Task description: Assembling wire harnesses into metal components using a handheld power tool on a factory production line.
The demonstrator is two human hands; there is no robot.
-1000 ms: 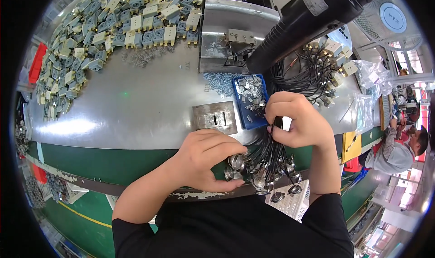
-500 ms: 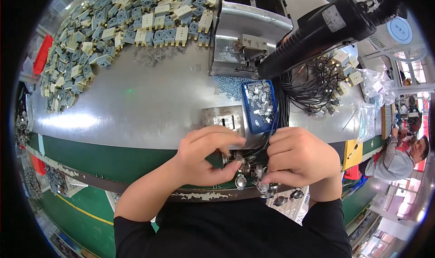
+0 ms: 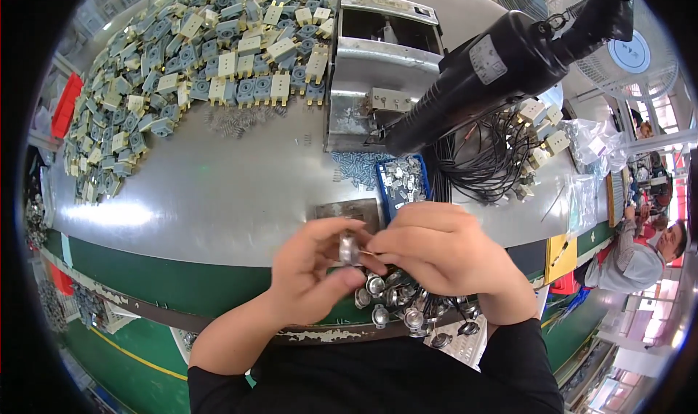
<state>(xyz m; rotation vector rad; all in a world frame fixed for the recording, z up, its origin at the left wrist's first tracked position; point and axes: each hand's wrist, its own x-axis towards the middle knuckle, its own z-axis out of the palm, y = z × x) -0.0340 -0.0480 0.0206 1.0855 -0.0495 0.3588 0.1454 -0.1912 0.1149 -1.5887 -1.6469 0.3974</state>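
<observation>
At the far left of the bench (image 3: 218, 196) we see a red bin (image 3: 64, 105) at the rim, and beside it a wide heap of blue and cream blocks (image 3: 182, 58) spreading toward the middle. Just below the heap lies a small scatter of springs (image 3: 236, 117). Further right stands a metal fixture (image 3: 374, 65), open at the top, with loose screws (image 3: 354, 168) on the bench in front of it.

Near the front edge, our left hand (image 3: 313, 272) is curled, thumb and fingertips pinched on a small round metal disc (image 3: 348, 249), held up just above the bench edge. Our right hand (image 3: 443, 258) meets it from the other side, fingers closed at the same disc; we cannot tell which hand carries the weight. Under both hands hangs a bunch of discs (image 3: 396, 305) of the same kind on dark wires, lying over the bench edge. A flat metal plate (image 3: 347, 212) sits just behind the left hand, partly hidden by it.

Just behind the right hand is a blue tray (image 3: 402, 185) full of small metal parts. A black power tool (image 3: 502, 69) hangs slanted above the tray, its tip pointing down toward the fixture. To its right lies a tangle of black wires (image 3: 487, 159) with cream blocks at their ends, then clear bags (image 3: 592, 141). At the far right, another person (image 3: 640, 254) is beside the bench, well apart from our hands.
</observation>
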